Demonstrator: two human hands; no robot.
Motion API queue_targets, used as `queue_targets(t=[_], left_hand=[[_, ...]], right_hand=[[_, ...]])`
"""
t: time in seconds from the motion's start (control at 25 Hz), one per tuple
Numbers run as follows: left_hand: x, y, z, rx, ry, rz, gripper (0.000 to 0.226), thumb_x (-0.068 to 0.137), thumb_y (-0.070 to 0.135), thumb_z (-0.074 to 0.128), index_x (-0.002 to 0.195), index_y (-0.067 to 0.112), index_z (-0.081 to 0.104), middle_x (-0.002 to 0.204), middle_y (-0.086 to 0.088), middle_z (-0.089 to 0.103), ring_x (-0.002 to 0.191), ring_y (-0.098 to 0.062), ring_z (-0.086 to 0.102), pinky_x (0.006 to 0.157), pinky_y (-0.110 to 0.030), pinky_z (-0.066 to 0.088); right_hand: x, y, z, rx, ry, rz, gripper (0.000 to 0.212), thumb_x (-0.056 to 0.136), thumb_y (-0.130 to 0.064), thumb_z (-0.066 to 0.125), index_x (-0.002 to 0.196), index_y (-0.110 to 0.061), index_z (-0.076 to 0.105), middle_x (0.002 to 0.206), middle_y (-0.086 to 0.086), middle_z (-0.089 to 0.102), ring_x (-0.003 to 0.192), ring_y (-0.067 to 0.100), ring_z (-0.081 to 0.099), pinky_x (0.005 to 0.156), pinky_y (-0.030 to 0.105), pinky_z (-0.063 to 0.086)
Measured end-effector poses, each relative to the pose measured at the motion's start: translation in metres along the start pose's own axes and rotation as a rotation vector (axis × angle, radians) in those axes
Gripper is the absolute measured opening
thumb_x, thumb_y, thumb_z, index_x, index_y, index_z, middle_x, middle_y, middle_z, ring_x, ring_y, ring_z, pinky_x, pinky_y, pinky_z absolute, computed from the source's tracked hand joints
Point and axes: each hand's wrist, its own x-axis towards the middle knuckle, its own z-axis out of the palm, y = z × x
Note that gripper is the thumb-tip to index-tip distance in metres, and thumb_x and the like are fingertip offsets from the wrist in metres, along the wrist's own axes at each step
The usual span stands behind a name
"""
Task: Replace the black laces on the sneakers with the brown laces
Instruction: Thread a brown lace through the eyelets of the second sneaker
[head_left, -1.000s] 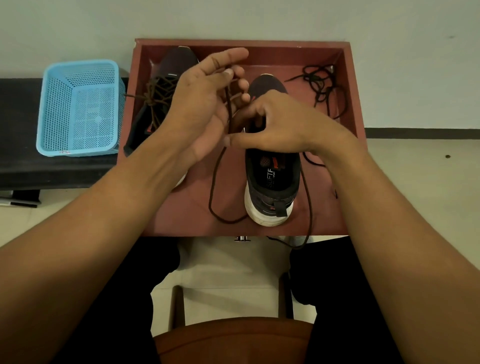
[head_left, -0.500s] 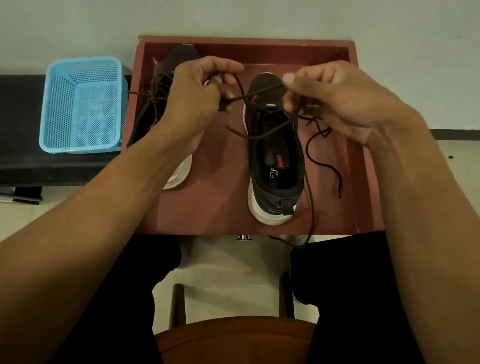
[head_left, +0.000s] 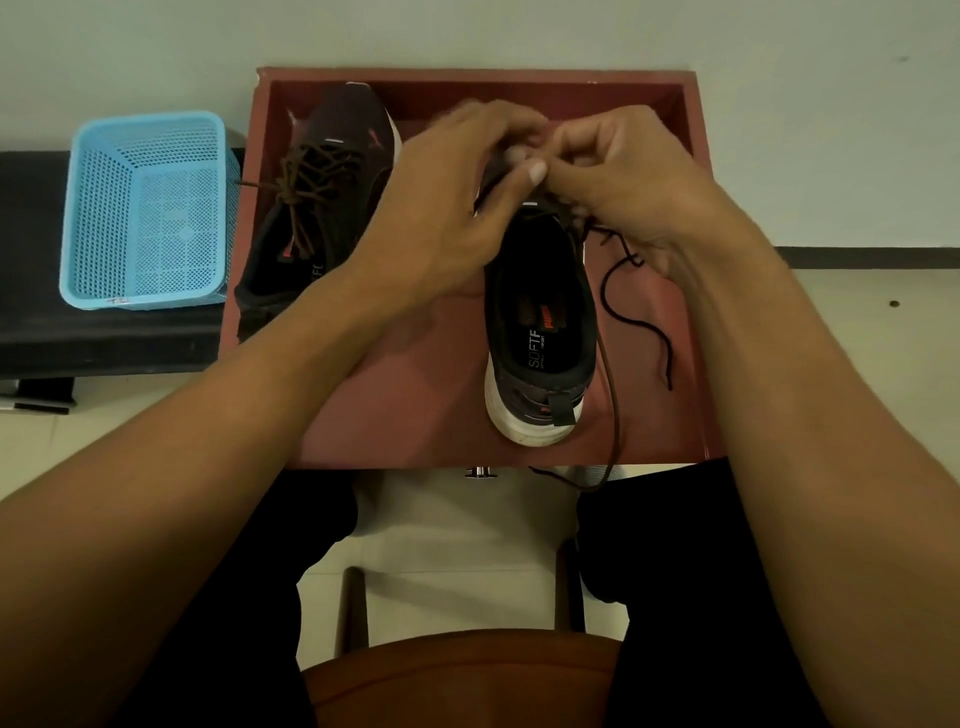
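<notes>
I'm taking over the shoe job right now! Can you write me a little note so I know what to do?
Left grip and right grip: both pinch the brown lace over the front of the right sneaker; fingertips blurred.
Left sneaker: brown-laced and tied, done.
Black lace lies loose in the red tray, right of the right sneaker.
Left to do: finish threading the right sneaker and tie it.

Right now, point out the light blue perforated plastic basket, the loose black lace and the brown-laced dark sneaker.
Light blue plastic basket (head_left: 98, 218): head view, left wall.
Loose black lace (head_left: 669, 374): head view, near its free end.
Brown-laced dark sneaker (head_left: 343, 119): head view, toe upper.
</notes>
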Motion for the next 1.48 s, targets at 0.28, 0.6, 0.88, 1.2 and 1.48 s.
queue_targets(t=[0.28,0.6,0.88,1.2,1.48], left_hand=[[-0.001,-0.006,-0.011,-0.167,0.034,-0.093,0.024,0.094,0.038,0.075,0.111,0.022,0.080,0.098,0.010,0.076,0.087,-0.003,0.073,0.081,-0.021,0.060],[-0.004,-0.025,-0.023,-0.026,-0.015,-0.137,0.026,0.094,0.038,0.074,0.114,0.022,0.077,0.101,0.012,0.074,0.087,0.009,0.068,0.084,-0.010,0.055],[0.000,-0.010,-0.008,-0.158,0.003,-0.018,0.018,0.091,0.032,0.079,0.105,0.021,0.081,0.092,0.012,0.076,0.082,0.001,0.073,0.077,-0.018,0.059],[-0.002,-0.011,-0.007,-0.166,0.020,-0.054,0.019,0.092,0.034,0.079,0.104,0.020,0.081,0.094,0.011,0.078,0.087,0.001,0.074,0.082,-0.023,0.061],[-0.002,-0.012,-0.002,-0.121,-0.028,-0.084,0.012,0.091,0.033,0.077,0.094,0.021,0.080,0.084,0.019,0.072,0.077,0.005,0.069,0.071,-0.008,0.051]], right_hand=[[0.000,0.007,-0.007,0.039,-0.027,0.010,0.033,0.086,-0.051,0.082,0.080,-0.018,0.081,0.063,0.000,0.058,0.060,0.013,0.049,0.062,0.025,0.046],[-0.002,0.011,-0.022,-0.020,0.065,0.070,0.036,0.084,-0.052,0.083,0.092,-0.017,0.084,0.064,-0.006,0.063,0.055,0.004,0.051,0.052,0.015,0.043],[-0.001,0.001,-0.004,-0.076,-0.029,0.037,0.035,0.085,-0.053,0.082,0.089,-0.018,0.084,0.066,-0.002,0.068,0.060,0.005,0.053,0.061,0.017,0.047],[-0.002,0.001,-0.006,-0.079,0.000,0.045,0.027,0.087,-0.045,0.082,0.087,-0.018,0.083,0.068,-0.002,0.073,0.059,0.004,0.058,0.061,0.014,0.050],[-0.016,-0.002,-0.023,-0.339,-0.034,0.311,0.044,0.083,-0.054,0.082,0.088,-0.010,0.079,0.074,0.004,0.079,0.066,0.014,0.075,0.063,0.027,0.059]])
